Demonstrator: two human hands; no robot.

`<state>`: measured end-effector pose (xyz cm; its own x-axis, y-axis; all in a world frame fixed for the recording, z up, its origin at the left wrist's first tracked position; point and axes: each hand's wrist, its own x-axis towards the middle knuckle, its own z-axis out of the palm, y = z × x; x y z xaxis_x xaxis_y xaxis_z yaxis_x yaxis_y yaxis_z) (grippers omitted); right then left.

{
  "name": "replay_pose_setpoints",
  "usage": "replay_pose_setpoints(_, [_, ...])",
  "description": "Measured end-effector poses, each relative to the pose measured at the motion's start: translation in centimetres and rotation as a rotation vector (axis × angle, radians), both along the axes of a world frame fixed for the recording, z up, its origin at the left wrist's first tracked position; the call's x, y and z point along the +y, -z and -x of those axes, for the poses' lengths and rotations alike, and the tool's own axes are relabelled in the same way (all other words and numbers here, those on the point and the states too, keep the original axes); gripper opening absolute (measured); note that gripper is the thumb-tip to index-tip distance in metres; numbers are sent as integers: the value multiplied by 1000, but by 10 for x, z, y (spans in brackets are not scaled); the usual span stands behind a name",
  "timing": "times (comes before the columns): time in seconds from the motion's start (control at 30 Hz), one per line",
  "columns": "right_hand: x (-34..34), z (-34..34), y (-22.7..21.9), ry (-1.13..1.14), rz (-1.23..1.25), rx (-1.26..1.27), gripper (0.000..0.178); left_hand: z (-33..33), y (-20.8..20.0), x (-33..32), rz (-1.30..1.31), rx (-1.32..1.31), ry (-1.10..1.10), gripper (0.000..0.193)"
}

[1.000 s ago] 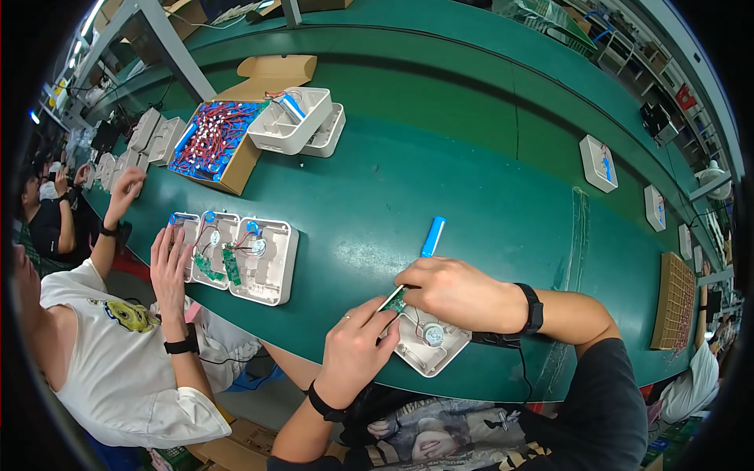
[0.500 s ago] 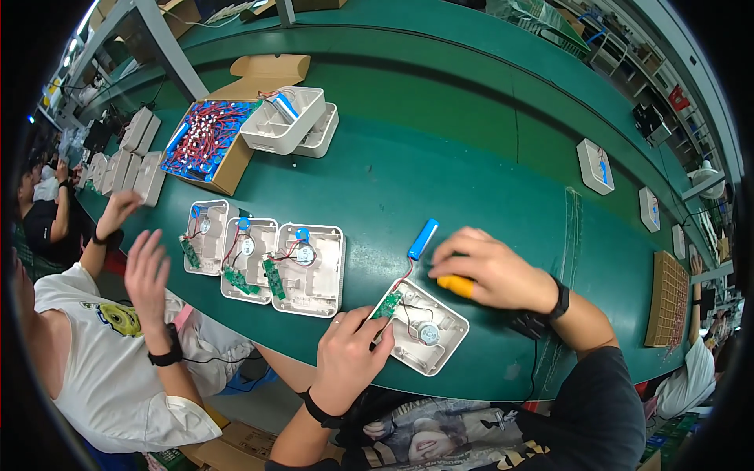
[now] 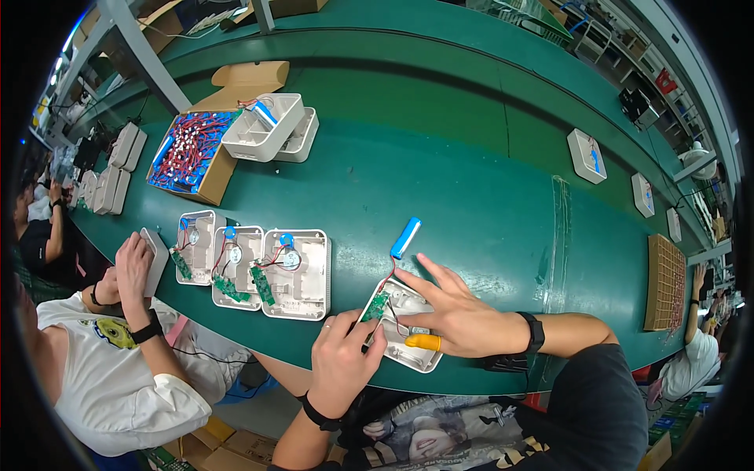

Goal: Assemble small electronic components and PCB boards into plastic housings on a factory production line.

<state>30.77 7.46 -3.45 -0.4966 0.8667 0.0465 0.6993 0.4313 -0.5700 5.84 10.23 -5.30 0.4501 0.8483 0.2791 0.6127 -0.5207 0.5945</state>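
A white plastic housing (image 3: pixel 426 363) lies tilted on the table before me, with a green circuit board (image 3: pixel 378 305) at its left edge. My left hand (image 3: pixel 343 357) is closed at that edge, its fingertips pinching the lower end of the board. Red wires run from the board to a blue cylindrical battery (image 3: pixel 406 238), which lies on the table beyond the housing. My right hand (image 3: pixel 463 318) is spread over the housing, fingers stretched out, one in a yellow finger cot (image 3: pixel 423 342). It hides most of the interior; thin dark wires show beside a fingertip.
Three open housings (image 3: pixel 302 302) with boards and blue-capped wires stand in a row at left. Behind them are a carton of blue batteries (image 3: pixel 216 184) and stacked housings (image 3: pixel 267 145). A co-worker's hands (image 3: pixel 132 271) hold another housing at far left. More housings (image 3: pixel 587 157) lie at far right.
My right hand has moved left and down from beside the housing to over it, its fingers spreading. My left hand stays at the board. The co-worker's hands have brought a housing nearer.
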Motion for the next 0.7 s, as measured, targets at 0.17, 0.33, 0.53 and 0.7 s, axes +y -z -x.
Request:
replay_pose_setpoints(0.17, [13, -18, -1, -53, -41, 14, 40, 0, 4, 2, 4, -9, 6, 11])
replay_pose_setpoints(0.33, [89, -36, 1, -58, -253, -65, 37, -2, 4, 1, -31, -31, 32, 11])
replay_pose_setpoints(0.53, [105, -31, -3, -232, 24, -349, 36, -5, 21, -2, -63, -51, 2, 11])
replay_pose_setpoints(0.7, [87, -40, -5, -113, 156, -50, 34, -3, 27, -4, -72, -48, -9, 11])
